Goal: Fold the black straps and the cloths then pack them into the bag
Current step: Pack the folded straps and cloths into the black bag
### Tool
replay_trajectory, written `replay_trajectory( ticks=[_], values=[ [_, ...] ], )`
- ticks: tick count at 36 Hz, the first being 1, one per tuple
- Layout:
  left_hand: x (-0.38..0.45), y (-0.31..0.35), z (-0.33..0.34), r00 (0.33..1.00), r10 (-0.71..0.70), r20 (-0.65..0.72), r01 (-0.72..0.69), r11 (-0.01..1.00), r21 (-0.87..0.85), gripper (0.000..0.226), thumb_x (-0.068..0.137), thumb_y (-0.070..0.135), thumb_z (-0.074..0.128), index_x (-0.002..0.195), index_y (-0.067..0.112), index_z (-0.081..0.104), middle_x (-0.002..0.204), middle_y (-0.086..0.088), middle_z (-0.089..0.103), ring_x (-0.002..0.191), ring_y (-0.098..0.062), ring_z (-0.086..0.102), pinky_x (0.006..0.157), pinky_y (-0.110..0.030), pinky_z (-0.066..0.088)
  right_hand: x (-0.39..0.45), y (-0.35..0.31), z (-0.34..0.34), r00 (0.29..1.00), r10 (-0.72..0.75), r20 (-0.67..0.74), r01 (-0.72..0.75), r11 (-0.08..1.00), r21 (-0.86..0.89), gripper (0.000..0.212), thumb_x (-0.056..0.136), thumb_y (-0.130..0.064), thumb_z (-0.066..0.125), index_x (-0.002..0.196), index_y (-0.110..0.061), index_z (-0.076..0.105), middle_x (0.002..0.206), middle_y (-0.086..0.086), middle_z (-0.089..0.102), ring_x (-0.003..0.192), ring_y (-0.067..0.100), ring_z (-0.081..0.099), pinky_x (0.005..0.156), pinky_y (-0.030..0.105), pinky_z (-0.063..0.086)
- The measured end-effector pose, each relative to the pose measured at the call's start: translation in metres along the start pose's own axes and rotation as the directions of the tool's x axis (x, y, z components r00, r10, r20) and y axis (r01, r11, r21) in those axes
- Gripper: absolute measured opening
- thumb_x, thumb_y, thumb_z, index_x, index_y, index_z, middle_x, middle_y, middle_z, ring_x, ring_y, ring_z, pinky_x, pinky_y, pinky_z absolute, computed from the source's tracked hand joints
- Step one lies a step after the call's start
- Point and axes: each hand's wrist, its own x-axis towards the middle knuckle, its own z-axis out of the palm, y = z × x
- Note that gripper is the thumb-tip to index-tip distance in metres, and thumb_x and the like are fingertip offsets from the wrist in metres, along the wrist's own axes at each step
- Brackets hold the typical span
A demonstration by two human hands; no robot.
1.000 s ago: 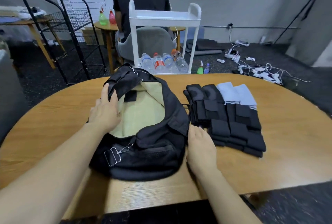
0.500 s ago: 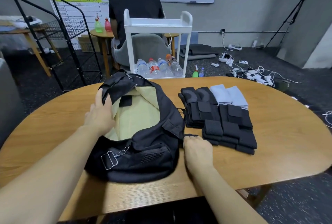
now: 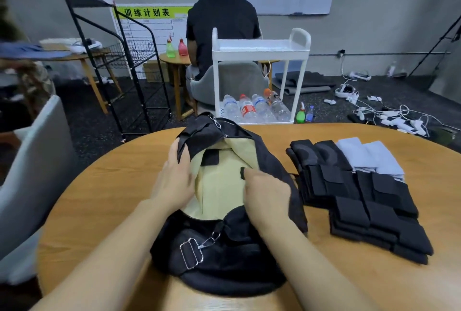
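We note the black bag (image 3: 224,243) lying near the middle of the round wooden table (image 3: 99,186), toward its near edge, mouth turned up so the pale yellow lining (image 3: 217,193) shows. The change since half a second ago is the right hand (image 3: 268,198): it was resting on the tabletop between the bag and the stack, and it now sits on the right rim of the bag's opening, fingers curled over the black fabric edge with the fingertips tucked into the mouth. The left hand (image 3: 174,181) has kept its place on the opposite rim, fingers wrapped over the dark flap at the far left of the opening. Both hands thus grip the bag's rim, one on each side, forearms converging from the near edge of the table. We read this as spreading the mouth wide ahead of packing; nothing is inside yet as far as the lining shows. The folded black straps (image 3: 361,201) sit in overlapping rows on the right half of the table, just beside the bag, and the two folded pale cloths (image 3: 369,156) lie at the far end of that stack, toward the table's far edge. Folding looks complete; packing has not begun. A metal buckle and clip (image 3: 192,252) rest on the bag's near side, untouched.
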Motion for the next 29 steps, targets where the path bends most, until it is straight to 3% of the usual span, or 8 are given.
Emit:
replay_trajectory(
  ticks=[3, 6, 8, 10, 12, 15, 23, 29],
  values=[
    [0.0, -0.003, 0.001, 0.999, 0.036, -0.023, -0.037, 0.999, -0.011, 0.069, 0.097, 0.019, 0.049, 0.154, 0.014, 0.012, 0.161, 0.002, -0.013, 0.133, -0.033, 0.038, 0.098, -0.041, 0.044, 0.021, -0.016, 0.02, 0.996, -0.064, 0.068, 0.066, 0.997, -0.033, 0.037, 0.043, 0.0, 0.08, 0.058, -0.018, 0.052, 0.048, -0.006, 0.02, 0.039, 0.017, 0.019, 0.047, 0.018, 0.0],
    [0.001, -0.005, 0.003, 0.998, 0.059, -0.035, -0.059, 0.998, -0.022, 0.068, 0.098, 0.024, 0.048, 0.154, 0.013, 0.011, 0.159, 0.005, -0.015, 0.136, -0.03, 0.035, 0.102, -0.038, 0.041, 0.042, -0.021, 0.039, 0.973, -0.131, 0.188, 0.138, 0.99, -0.026, 0.028, 0.077, 0.008, 0.055, 0.073, -0.013, 0.037, 0.062, -0.002, 0.029, 0.049, 0.015, 0.026, 0.045, 0.027, 0.015],
    [0.002, -0.006, 0.004, 0.997, 0.072, -0.037, -0.074, 0.997, -0.036, 0.07, 0.099, 0.026, 0.048, 0.155, 0.013, 0.009, 0.157, 0.008, -0.017, 0.141, -0.028, 0.029, 0.106, -0.037, 0.038, 0.054, -0.024, 0.042, 0.956, -0.11, 0.273, 0.119, 0.993, -0.018, 0.034, 0.08, 0.011, 0.049, 0.068, -0.013, 0.028, 0.066, -0.001, 0.032, 0.053, 0.015, 0.028, 0.046, 0.028, 0.019],
    [0.003, -0.008, 0.005, 0.995, 0.089, -0.036, -0.091, 0.994, -0.059, 0.073, 0.098, 0.026, 0.05, 0.156, 0.014, 0.006, 0.157, 0.009, -0.018, 0.142, -0.027, 0.029, 0.107, -0.038, 0.039, 0.062, -0.028, 0.049, 0.95, -0.12, 0.29, 0.133, 0.991, -0.025, 0.029, 0.082, 0.01, 0.049, 0.069, -0.011, 0.034, 0.07, -0.001, 0.04, 0.061, 0.018, 0.042, 0.049, 0.027, 0.024],
    [0.004, -0.01, 0.006, 0.994, 0.1, -0.047, -0.104, 0.991, -0.08, 0.075, 0.098, 0.026, 0.051, 0.156, 0.016, 0.005, 0.157, 0.011, -0.018, 0.137, -0.029, 0.037, 0.103, -0.04, 0.042, 0.069, -0.032, 0.059, 0.947, -0.122, 0.298, 0.125, 0.992, 0.01, 0.015, 0.087, 0.006, 0.048, 0.091, -0.007, 0.053, 0.092, 0.004, 0.057, 0.089, 0.025, 0.057, 0.063, 0.027, 0.035],
    [0.006, -0.013, 0.008, 0.994, 0.093, -0.058, -0.098, 0.991, -0.088, 0.077, 0.097, 0.026, 0.052, 0.157, 0.018, 0.004, 0.157, 0.013, -0.019, 0.129, -0.03, 0.046, 0.097, -0.039, 0.045, 0.081, -0.035, 0.078, 0.952, -0.113, 0.283, 0.118, 0.993, -0.001, 0.033, 0.091, 0.0, 0.049, 0.124, -0.005, 0.048, 0.124, 0.011, 0.054, 0.117, 0.026, 0.05, 0.082, 0.03, 0.04],
    [0.007, -0.012, 0.013, 0.992, 0.1, -0.075, -0.106, 0.991, -0.086, 0.076, 0.097, 0.024, 0.051, 0.156, 0.019, 0.004, 0.157, 0.009, -0.019, 0.132, -0.03, 0.043, 0.098, -0.037, 0.043, 0.101, -0.04, 0.105, 0.938, -0.176, 0.297, 0.182, 0.983, 0.009, 0.06, 0.095, -0.004, 0.044, 0.149, 0.001, 0.018, 0.152, 0.018, 0.028, 0.143, 0.029, 0.024, 0.113, 0.032, 0.026],
    [0.008, -0.007, 0.013, 0.993, 0.108, -0.057, -0.111, 0.993, -0.044, 0.077, 0.098, 0.025, 0.05, 0.156, 0.017, 0.001, 0.156, 0.008, -0.021, 0.139, -0.028, 0.034, 0.101, -0.035, 0.042, 0.103, -0.036, 0.106, 0.913, -0.266, 0.31, 0.265, 0.963, 0.046, 0.063, 0.098, -0.005, 0.035, 0.153, 0.0, 0.005, 0.161, 0.019, 0.01, 0.149, 0.028, 0.008, 0.121, 0.032, 0.009]
  ],
)
